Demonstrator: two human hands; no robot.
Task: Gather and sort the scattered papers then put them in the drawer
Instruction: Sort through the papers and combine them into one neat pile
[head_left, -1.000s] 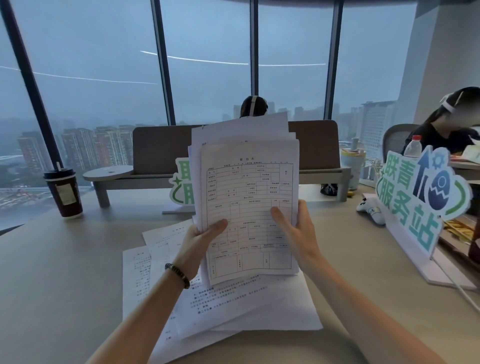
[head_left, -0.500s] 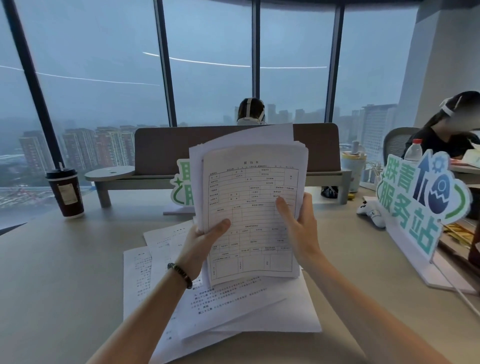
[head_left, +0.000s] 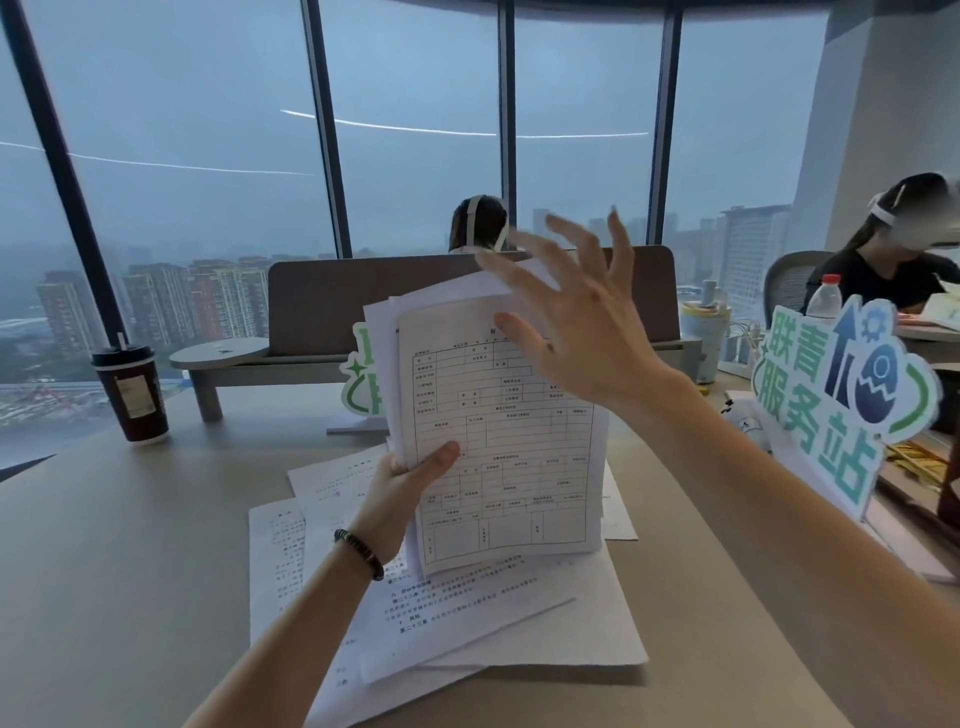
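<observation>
Head view: paper stack (head_left: 498, 441) in left hand (head_left: 402, 483), right hand (head_left: 576, 317) spread at its top.

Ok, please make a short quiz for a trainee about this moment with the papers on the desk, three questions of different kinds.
1. True or false: the right hand grips the upright stack of papers.
2. Which hand holds that stack? A) the left hand B) the right hand C) both
3. Fill in: loose printed sheets lie flat on the ____, under the held stack.

Key
1. False: its fingers are spread open near the stack's top edge.
2. A: the thumb pinches the lower left edge.
3. The desk.
</observation>
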